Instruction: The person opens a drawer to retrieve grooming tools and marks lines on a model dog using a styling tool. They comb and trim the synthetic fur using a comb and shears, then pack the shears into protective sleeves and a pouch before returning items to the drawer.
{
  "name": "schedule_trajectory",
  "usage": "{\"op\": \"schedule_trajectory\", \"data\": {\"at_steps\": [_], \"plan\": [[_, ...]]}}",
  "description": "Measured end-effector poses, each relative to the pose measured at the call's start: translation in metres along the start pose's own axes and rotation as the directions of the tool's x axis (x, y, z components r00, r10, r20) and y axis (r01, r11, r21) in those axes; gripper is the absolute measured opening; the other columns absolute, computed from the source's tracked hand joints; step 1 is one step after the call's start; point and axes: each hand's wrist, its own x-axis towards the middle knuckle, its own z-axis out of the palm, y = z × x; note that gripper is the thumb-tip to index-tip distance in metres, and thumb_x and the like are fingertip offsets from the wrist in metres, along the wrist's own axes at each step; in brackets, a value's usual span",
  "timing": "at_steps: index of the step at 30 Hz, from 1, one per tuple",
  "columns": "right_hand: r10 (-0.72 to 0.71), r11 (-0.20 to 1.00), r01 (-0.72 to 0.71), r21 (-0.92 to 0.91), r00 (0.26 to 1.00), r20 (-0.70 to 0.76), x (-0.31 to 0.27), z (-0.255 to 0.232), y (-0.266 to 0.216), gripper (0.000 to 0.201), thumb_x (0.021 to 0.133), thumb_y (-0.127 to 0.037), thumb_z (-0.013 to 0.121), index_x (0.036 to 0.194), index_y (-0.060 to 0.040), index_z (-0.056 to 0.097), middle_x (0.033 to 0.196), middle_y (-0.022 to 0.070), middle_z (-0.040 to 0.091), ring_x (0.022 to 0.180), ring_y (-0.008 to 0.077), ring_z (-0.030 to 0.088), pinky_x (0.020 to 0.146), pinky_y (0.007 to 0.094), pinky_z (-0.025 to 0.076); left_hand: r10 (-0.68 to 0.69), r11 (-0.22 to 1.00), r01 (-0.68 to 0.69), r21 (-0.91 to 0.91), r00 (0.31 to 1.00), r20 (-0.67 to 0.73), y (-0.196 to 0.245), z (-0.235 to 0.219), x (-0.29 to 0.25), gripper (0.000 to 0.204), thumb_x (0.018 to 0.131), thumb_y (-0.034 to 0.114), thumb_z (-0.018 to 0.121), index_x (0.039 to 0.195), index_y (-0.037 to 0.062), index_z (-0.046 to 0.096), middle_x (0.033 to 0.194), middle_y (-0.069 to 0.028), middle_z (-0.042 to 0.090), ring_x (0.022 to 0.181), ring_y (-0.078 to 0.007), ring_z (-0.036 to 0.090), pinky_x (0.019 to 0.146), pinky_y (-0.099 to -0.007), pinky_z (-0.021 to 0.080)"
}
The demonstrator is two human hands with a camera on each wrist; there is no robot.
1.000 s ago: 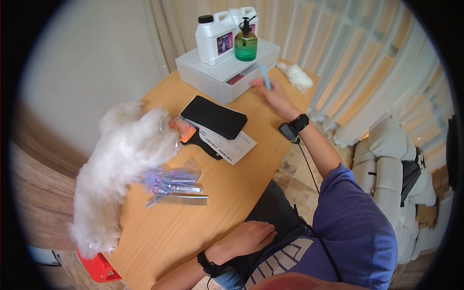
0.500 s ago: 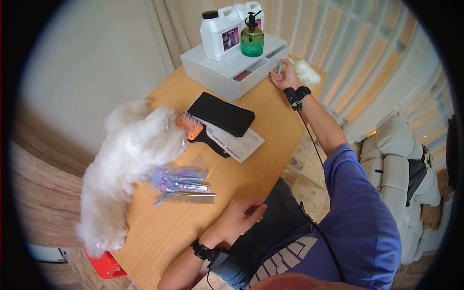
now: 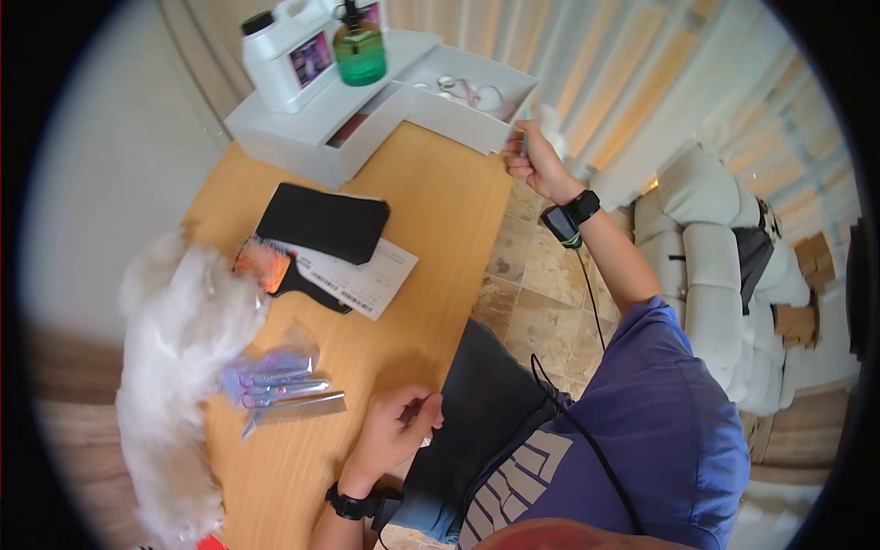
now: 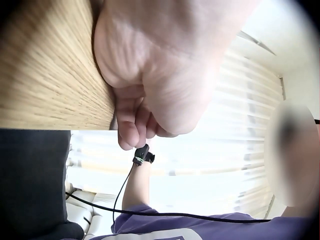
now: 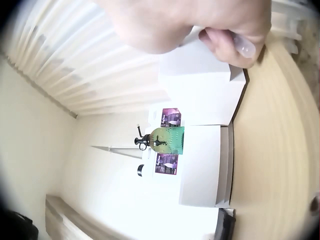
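My right hand [image 3: 541,165] has its fingers curled round a slim light-blue stick [image 3: 524,143], mostly hidden in the fist. In the right wrist view a pale translucent end [image 5: 244,46] shows between the fingers. That hand is right at the front corner of a white drawer [image 3: 458,124], pulled far out of the white drawer box [image 3: 284,147]. Small round items and a pinkish band [image 3: 472,94] lie inside. My left hand [image 3: 392,426] rests at the table's near edge, fingers loosely curled, holding nothing.
A green spray bottle [image 3: 360,57] and white jugs [image 3: 286,66] stand on the box. On the table [image 3: 440,202] are a black pouch [image 3: 323,223], papers [image 3: 394,280], an orange-bristled brush [image 3: 266,266], scissors [image 3: 286,392], a comb [image 3: 298,411] and a fluffy white dog-like form [image 3: 174,367].
The right-hand drawer has come out toward me, with my right hand at its front corner still holding the light-blue stick. The head view has shifted; my left hand's fingers have curled.
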Motion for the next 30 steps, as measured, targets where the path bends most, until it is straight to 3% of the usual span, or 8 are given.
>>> {"op": "schedule_trajectory", "data": {"at_steps": [5,7,10,17,20,24,26,30], "plan": [[0.024,0.972,-0.004,-0.236,0.996,0.082,-0.001,-0.028,-0.005,0.028,0.101,-0.031,0.059,0.097,-0.0037,0.051,0.082,0.0022,0.05,0.048,0.0055,0.032,0.04,0.0249,0.022,-0.012,0.999,0.011,-0.051,1.0,-0.019,0.001,0.001,0.002,0.012,0.104,0.001,0.056,0.095,-0.003,0.062,0.078,-0.0084,0.069,0.061,-0.01,0.062,0.057,-0.0232,0.049],[-0.163,0.89,0.152,-0.429,0.987,0.011,-0.006,-0.03,-0.009,0.029,0.101,-0.03,0.059,0.102,-0.0014,0.053,0.086,0.0028,0.054,0.048,0.0063,0.035,0.041,0.0254,0.024,0.002,0.998,-0.004,-0.068,0.999,-0.032,0.001,0.002,0.002,0.013,0.105,0.002,0.055,0.095,-0.0033,0.061,0.078,-0.0097,0.069,0.062,-0.0115,0.063,0.057,-0.0242,0.051],[-0.241,0.923,0.223,-0.314,0.97,-0.02,-0.016,-0.024,-0.016,0.028,0.102,-0.027,0.058,0.109,-0.0005,0.054,0.088,0.0035,0.059,0.048,0.0066,0.036,0.042,0.0247,0.026,0.008,0.998,-0.01,-0.057,0.999,-0.046,0.001,0.002,0.002,0.013,0.105,0.003,0.055,0.094,-0.0034,0.06,0.078,-0.0103,0.069,0.061,-0.013,0.064,0.057,-0.0259,0.053],[-0.433,0.852,0.378,-0.363,0.898,-0.079,-0.016,-0.015,-0.002,0.03,0.1,-0.026,0.06,0.118,-0.0011,0.058,0.1,0.0062,0.066,0.052,0.0077,0.043,0.047,0.0271,0.036,-0.045,0.991,0.033,-0.132,0.995,-0.09,0.004,0.005,0.003,0.012,0.104,0.002,0.058,0.094,-0.0046,0.061,0.076,-0.0081,0.068,0.06,-0.0099,0.064,0.055,-0.0236,0.052],[-0.664,0.627,0.528,-0.572,0.747,-0.039,0.001,-0.018,0.01,0.031,0.099,-0.028,0.063,0.11,0.0006,0.067,0.097,0.0077,0.07,0.07,0.0133,0.061,0.063,0.0321,0.048,-0.018,0.995,0.008,-0.1,0.995,-0.097,0.005,0.006,0.003,0.012,0.104,0.002,0.057,0.094,-0.0047,0.06,0.077,-0.0092,0.068,0.06,-0.0106,0.064,0.055,-0.024,0.052],[-0.686,0.647,0.538,-0.54,0.72,-0.103,0.01,-0.004,0.012,0.028,0.099,-0.024,0.065,0.12,-0.0054,0.065,0.082,-0.0028,0.059,0.05,0.0039,0.038,0.045,0.024,0.028,-0.018,0.995,0.008,-0.104,0.995,-0.102,0.002,0.007,0.004,0.012,0.104,0.002,0.057,0.094,-0.0045,0.06,0.077,-0.0095,0.069,0.06,-0.0108,0.064,0.055,-0.0241,0.052],[-0.766,0.553,0.59,-0.588,0.638,-0.08,0.015,-0.001,0.01,0.028,0.1,-0.02,0.055,0.113,0.0051,0.058,0.092,0.0149,0.067,0.084,0.0254,0.063,0.078,0.0377,0.05,-0.005,0.997,-0.005,-0.082,0.993,-0.115,0.002,0.007,0.005,0.013,0.104,0.003,0.057,0.094,-0.0046,0.06,0.077,-0.01,0.069,0.06,-0.0113,0.064,0.054,-0.0246,0.053],[-0.758,0.593,0.585,-0.554,0.637,-0.138,0.025,0.009,0.008,0.033,0.101,-0.023,0.056,0.117,0.0046,0.059,0.095,0.0101,0.068,0.091,0.0211,0.063,0.083,0.037,0.051,-0.013,0.998,0.005,-0.062,0.992,-0.127,0.004,0.008,0.006,0.013,0.104,0.003,0.057,0.095,-0.005,0.061,0.077,-0.0106,0.069,0.06,-0.0121,0.065,0.054,-0.0249,0.053]]}}
